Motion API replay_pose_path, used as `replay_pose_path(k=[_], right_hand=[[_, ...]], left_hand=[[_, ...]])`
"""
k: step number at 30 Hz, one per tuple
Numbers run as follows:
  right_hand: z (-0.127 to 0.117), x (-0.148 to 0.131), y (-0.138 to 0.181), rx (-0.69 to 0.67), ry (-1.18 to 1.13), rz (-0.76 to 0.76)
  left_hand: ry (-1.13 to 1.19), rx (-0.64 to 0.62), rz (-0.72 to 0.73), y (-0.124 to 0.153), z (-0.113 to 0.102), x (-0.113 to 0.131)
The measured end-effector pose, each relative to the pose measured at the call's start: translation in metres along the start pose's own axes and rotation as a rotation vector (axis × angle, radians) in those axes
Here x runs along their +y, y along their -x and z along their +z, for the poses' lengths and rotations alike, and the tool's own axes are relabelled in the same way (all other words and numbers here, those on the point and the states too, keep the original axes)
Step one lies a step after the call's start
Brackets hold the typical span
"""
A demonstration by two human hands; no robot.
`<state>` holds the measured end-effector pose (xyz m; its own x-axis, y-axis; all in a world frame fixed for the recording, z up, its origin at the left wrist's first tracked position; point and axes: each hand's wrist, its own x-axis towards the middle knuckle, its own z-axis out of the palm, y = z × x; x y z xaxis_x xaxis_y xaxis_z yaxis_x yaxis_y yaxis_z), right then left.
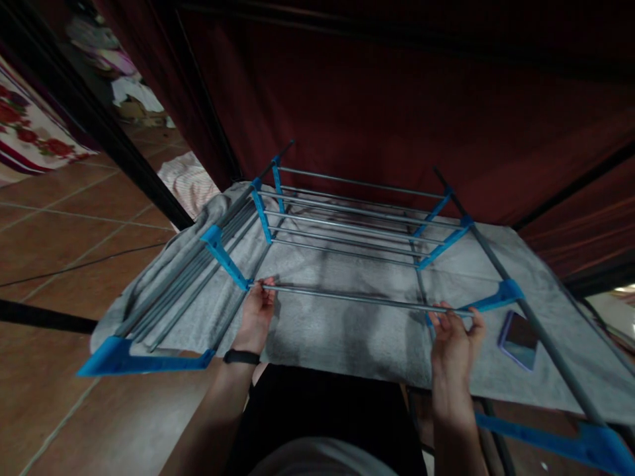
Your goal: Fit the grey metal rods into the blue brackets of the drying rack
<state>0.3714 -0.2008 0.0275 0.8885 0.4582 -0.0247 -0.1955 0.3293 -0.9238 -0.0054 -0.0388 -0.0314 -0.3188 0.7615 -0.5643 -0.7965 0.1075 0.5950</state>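
So, gripped one grey rod (357,299) at both ends, across the near side of a blue-and-grey drying rack (357,218). Had the left hand (256,316) at the rod's left end, fingers (268,284) closed around it right where it met a blue bracket (225,258). Had the right hand (454,344) at the other end, fingers (446,316) curled over the rod just beside another blue bracket (496,297). Wore a black band (241,357) on the left wrist. Held the rod roughly level, just above a grey cloth (347,337) spread under the rack. Spotted a phone (519,339) lying flat on that cloth, just right of the right hand. Also saw a bundle of grey rods (193,277) along the rack's left side, a dark red curtain (397,99) behind, and brown tiled floor (59,251) off to the left.
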Motion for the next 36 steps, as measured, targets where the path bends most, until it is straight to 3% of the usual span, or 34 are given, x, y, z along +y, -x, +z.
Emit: replay_pose_path(k=[5,17,27,36], right_hand=[[-0.015,0.024,0.002,0.056,-0.003,0.038],[-0.059,0.053,0.002,0.11,-0.09,0.232],[-0.07,0.082,0.003,0.064,-0.091,0.345],[-0.069,0.088,0.012,0.069,-0.043,0.283]], left_hand=[[0.012,-0.022,0.002,0.004,0.001,0.002],[-0.012,-0.041,-0.02,0.011,0.023,-0.008],[-0.073,-0.158,-0.017,0.031,0.037,-0.013],[-0.167,-0.287,-0.063,0.062,0.056,-0.036]])
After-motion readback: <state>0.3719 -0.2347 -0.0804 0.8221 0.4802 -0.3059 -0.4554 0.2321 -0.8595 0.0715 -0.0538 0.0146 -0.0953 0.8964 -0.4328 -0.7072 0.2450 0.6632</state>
